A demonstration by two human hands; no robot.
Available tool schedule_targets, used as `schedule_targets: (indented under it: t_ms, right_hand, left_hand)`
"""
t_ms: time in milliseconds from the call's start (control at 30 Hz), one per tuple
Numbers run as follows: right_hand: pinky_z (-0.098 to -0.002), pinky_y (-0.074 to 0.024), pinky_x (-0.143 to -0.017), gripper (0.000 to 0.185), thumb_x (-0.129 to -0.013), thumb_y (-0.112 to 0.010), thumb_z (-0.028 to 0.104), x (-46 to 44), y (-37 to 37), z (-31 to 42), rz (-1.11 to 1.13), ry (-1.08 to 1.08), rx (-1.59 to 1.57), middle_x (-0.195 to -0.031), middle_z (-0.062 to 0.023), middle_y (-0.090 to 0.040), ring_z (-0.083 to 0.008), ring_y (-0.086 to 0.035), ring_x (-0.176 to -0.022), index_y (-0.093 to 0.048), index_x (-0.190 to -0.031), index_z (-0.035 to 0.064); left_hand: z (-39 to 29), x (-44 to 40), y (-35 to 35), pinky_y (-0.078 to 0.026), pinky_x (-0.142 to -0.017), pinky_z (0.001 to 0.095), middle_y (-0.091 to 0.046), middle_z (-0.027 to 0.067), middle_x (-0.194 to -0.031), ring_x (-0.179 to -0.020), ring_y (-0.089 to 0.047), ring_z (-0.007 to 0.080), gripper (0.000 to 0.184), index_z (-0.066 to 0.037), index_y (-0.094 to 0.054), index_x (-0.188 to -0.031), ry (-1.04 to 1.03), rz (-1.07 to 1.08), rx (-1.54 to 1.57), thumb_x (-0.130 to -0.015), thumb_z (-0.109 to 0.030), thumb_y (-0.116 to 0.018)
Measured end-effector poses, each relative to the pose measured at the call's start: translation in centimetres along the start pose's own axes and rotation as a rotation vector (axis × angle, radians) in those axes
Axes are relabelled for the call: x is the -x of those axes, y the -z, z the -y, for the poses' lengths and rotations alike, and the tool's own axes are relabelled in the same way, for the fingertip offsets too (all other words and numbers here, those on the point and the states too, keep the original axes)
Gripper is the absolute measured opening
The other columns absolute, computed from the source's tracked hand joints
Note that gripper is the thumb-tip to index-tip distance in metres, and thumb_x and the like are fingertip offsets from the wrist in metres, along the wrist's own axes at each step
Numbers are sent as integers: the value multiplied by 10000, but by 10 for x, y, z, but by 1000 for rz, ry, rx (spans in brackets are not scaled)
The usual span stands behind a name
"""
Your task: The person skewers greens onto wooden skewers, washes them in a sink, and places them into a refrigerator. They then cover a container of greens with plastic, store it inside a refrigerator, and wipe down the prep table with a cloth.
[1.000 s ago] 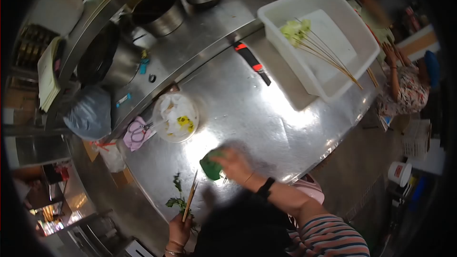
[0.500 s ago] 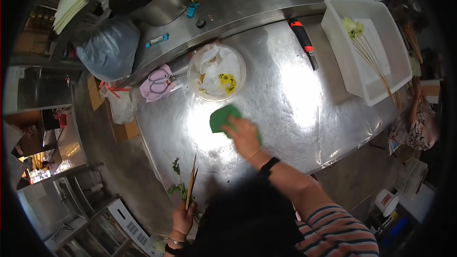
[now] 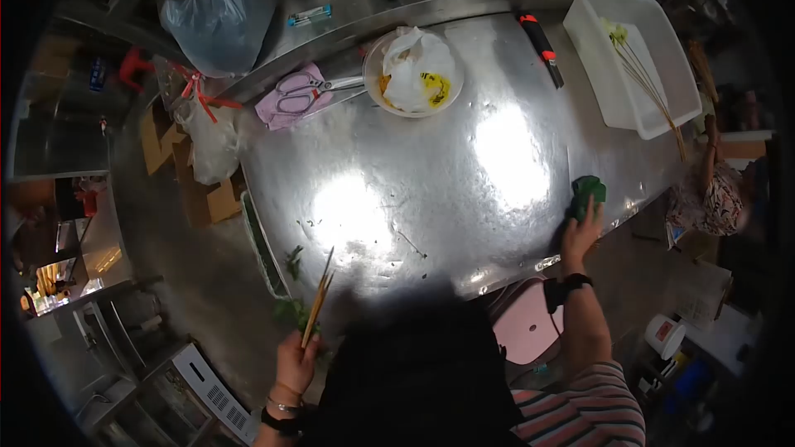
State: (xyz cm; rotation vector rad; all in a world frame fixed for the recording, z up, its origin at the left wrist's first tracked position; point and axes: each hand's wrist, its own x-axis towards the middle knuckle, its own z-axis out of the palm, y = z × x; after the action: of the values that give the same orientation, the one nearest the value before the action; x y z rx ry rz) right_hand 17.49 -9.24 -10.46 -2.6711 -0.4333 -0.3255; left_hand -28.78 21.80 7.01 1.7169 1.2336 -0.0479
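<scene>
My right hand [image 3: 583,228] presses a crumpled green cloth [image 3: 587,197] onto the steel table [image 3: 431,174], close to its front right edge. In my left hand [image 3: 296,364], at the front left, is a small bundle of thin wooden skewers [image 3: 319,306], pointing up and away from me. Leafy green sprigs [image 3: 290,310] show beside the skewers; whether my fingers hold them too I cannot tell. Small dark scraps [image 3: 411,243] lie scattered on the steel between my hands.
A clear tub [image 3: 414,74] with plastic bags stands at the back, beside scissors [image 3: 302,93] on a pink cloth [image 3: 281,112]. Further right lie a black-and-red knife [image 3: 540,48] and a white bin [image 3: 592,58] holding skewered greens [image 3: 642,70]. A pink stool [image 3: 530,327] is below the front edge.
My right hand has slid the green cloth from mid-table to the right front edge. My left hand keeps the skewers at the front left. The view has shifted.
</scene>
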Motion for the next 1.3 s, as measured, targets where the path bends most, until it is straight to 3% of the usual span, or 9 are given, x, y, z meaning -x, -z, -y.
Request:
schedule_targets:
  t_ms: [333, 533, 700, 867, 967, 1067, 1100, 1133, 1300]
  right_hand:
    - [-468, -413, -851, 629, -687, -646, 103, 210, -64, 399, 469, 518, -291, -1303, -144, -439, -339, -455, -1106, -509, -1300, 138]
    - [-429, -442, -838, 480, -728, -596, 27, 302, -97, 514, 663, 836, -567, -1227, -63, -494, -293, -473, -1083, -582, -1199, 125]
    - [-414, -476, -867, 462, -712, -588, -3, 234, -25, 501, 692, 430, -943, -1171, -97, -538, -325, -549, -1019, -593, -1164, 90]
    - [-314, -447, -931, 396, -828, -488, 41, 84, -6, 317, 295, -101, -1078, -1188, -106, -529, -201, -527, -1078, -541, -1219, 17]
    - [-385, -434, -961, 477, -772, -464, 17, 6, -54, 205, 6, 152, -404, -1252, -204, -503, -334, -508, -1139, -525, -1245, 12]
    - [-479, -440, -900, 481, -761, -516, 40, 1, -94, 250, 7, 49, -304, -1275, -208, -487, -450, -489, -1097, -535, -1240, 72]
    - [-487, -459, -845, 512, -751, -542, 42, 12, -87, 295, 244, 105, -497, -1273, -176, -494, -436, -521, -1025, -527, -1256, 125]
    - [-469, -463, -837, 549, -729, -575, 37, 45, -88, 340, 137, 185, -173, -1270, -149, -505, -392, -539, -982, -526, -1260, 165]
    - [-413, -453, -744, 487, -755, -533, 55, 123, -130, 452, 272, 643, -255, -1216, -83, -547, -273, -544, -900, -558, -1216, 207]
  left_hand:
    - [91, 75, 79, -442, -533, 321, -577, 117, -619, -550, -573, 207, 233, 21, -576, -787, 96, -194, 16, -924, -167, -563]
    - [134, 123, 119, -433, -526, 317, -557, 89, -608, -555, -549, 167, 220, 19, -544, -771, 212, -299, 0, -926, -137, -552]
    - [150, 116, 128, -439, -549, 292, -571, 64, -636, -570, -538, 138, 246, 22, -538, -762, 213, -374, 173, -945, -142, -528]
    - [135, 85, 122, -459, -581, 289, -593, 65, -644, -598, -575, 143, 245, 25, -561, -778, 155, -280, 191, -946, -149, -528]
    - [127, 72, 110, -466, -578, 293, -607, 72, -648, -603, -587, 147, 246, 26, -568, -775, 152, -210, 156, -942, -151, -534]
    - [118, 65, 98, -460, -587, 283, -607, 55, -675, -624, -566, 115, 224, 20, -582, -798, 290, -135, 95, -941, -149, -548]
    - [119, 64, 92, -459, -566, 293, -608, 73, -651, -598, -574, 136, 236, 20, -585, -785, 243, -160, 80, -938, -155, -547]
    - [120, 65, 88, -457, -545, 304, -610, 90, -627, -572, -581, 156, 247, 20, -588, -772, 198, -183, 69, -935, -162, -547]
    - [106, 72, 83, -461, -550, 304, -616, 88, -640, -569, -588, 176, 255, 16, -591, -775, 238, -191, 88, -934, -180, -554]
